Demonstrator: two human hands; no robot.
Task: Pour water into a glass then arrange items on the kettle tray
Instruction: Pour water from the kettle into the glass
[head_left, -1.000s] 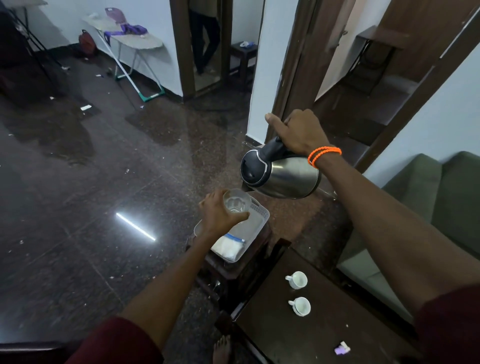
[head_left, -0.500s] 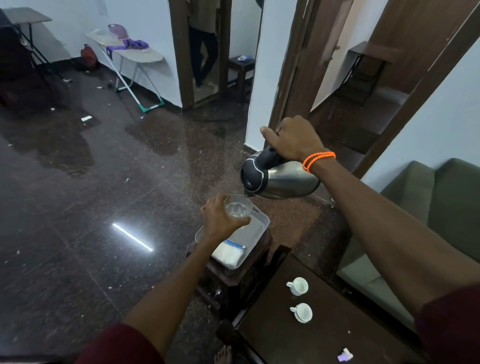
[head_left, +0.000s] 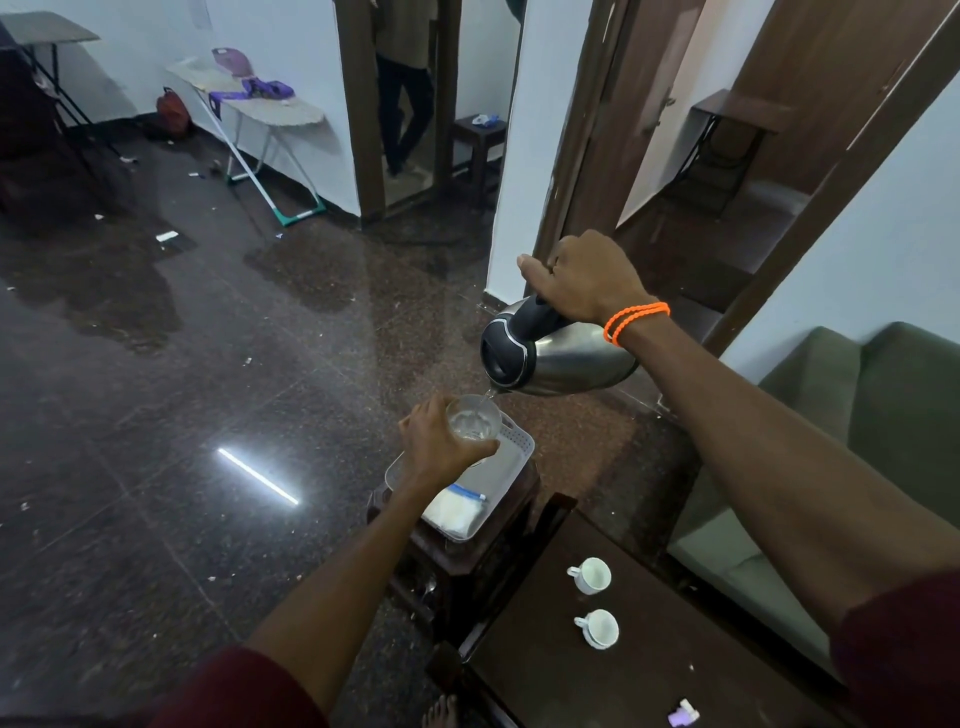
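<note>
While the right hand curls its fingers fully round the black handle of the brushed steel electric kettle, the kettle hangs tipped well over in the air, its long axis near level, base toward 3 o'clock and black lid and spout toward 9 o'clock, the spout dipping to 7 o'clock just above the clear drinking glass. A thin stream of water runs from spout to glass. The left hand wraps fingers and thumb round the glass's side, holding it upright, mouth open to the camera, over the far end of the shallow white plastic tray. This tray sits on a small dark wooden stool, its long axis running from 7 to 1 o'clock, with a white zip bag lying at its near end. Open glossy dark floor spreads from 8 to 12 o'clock of the stool; at 5 o'clock a dark wooden table stands just beside it, bearing two white cups, and a green sofa closes the 3 o'clock side.
</note>
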